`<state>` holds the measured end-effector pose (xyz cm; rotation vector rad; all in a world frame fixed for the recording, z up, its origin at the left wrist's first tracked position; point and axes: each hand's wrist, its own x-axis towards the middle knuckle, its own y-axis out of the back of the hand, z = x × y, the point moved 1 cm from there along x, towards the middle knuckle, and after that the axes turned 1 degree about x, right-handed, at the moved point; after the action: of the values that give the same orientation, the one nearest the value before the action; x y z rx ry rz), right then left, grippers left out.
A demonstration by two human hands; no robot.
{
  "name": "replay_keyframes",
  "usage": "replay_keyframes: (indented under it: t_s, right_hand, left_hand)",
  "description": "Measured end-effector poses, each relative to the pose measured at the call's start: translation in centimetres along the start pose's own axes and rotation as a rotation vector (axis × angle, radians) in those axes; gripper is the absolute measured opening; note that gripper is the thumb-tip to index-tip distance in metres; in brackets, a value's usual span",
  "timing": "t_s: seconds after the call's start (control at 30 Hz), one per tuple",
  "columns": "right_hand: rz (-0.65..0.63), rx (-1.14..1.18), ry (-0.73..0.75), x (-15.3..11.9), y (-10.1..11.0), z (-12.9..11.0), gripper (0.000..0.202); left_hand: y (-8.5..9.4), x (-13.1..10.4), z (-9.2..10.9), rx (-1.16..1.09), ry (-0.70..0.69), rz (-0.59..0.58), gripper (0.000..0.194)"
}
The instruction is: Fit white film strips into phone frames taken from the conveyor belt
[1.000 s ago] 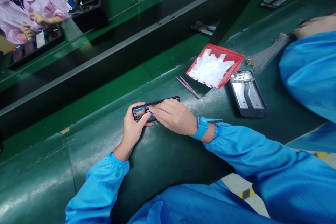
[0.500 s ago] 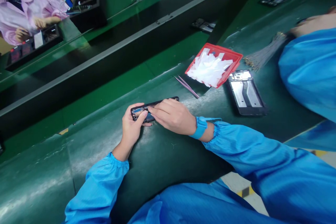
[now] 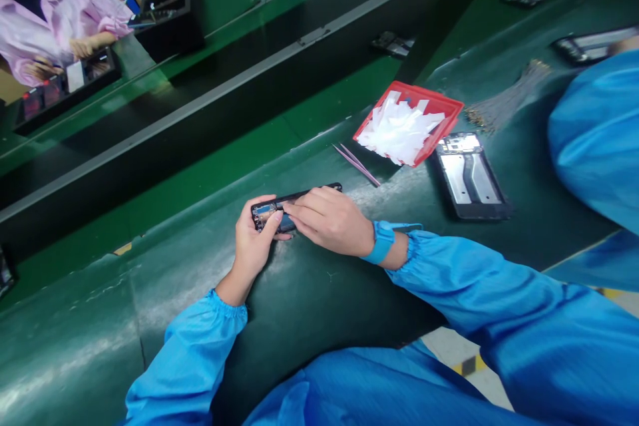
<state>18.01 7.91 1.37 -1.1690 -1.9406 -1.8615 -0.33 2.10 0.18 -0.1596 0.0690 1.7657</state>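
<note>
An opened phone body (image 3: pixel 266 213), dark with circuitry showing at its left end, is gripped at that end by my left hand (image 3: pixel 253 239), thumb over its face and fingers around its edges. My right hand (image 3: pixel 333 221) bends over the phone's right part, thumb and fingertips pinched near its middle; whatever lies between them is too small to make out. Pink tweezers (image 3: pixel 358 166) lie on the green mat beyond my right hand. Another opened phone frame (image 3: pixel 469 180) rests farther right.
A red tray (image 3: pixel 436 148) holds white strips, with a bundle of thin cables (image 3: pixel 514 98) beside it. A neighbour's blue sleeve (image 3: pixel 599 133) reaches in at right, near a phone frame. Across the table, a person in pink works at a black box (image 3: pixel 64 93).
The neighbour's blue sleeve has moved right, and a phone frame now shows beside it. The phone frames on the far side have slid slightly right. My hands keep almost the same pose.
</note>
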Motion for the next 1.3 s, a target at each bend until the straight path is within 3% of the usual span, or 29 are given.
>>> replay_keyframes:
  t_s: [0.73, 0.87, 1.0, 1.13, 1.3]
  right_hand:
    - [-0.014, 0.016, -0.026, 0.1, -0.2, -0.2, 0.023]
    - [0.066, 0.13, -0.028, 0.3, -0.1, -0.4, 0.025]
    - [0.197, 0.221, -0.248, 0.5, 0.3, 1.0, 0.026]
    - [0.107, 0.143, -0.492, 0.3, -0.2, 3.3, 0.039]
    - [0.071, 0.315, -0.588, 0.0, -1.1, 4.5, 0.037]
  left_hand:
    - [-0.1, -0.2, 0.2, 0.028, -0.01, 0.041, 0.052]
    - [0.6, 0.3, 0.7, 0.068, -0.038, 0.11, 0.048]
    - [1.5, 1.1, 0.4, 0.071, -0.084, 0.188, 0.05]
    - [1.6, 1.4, 0.1, 0.102, -0.119, 0.215, 0.051]
    - [1.1, 0.8, 0.7, 0.164, -0.172, 0.207, 0.05]
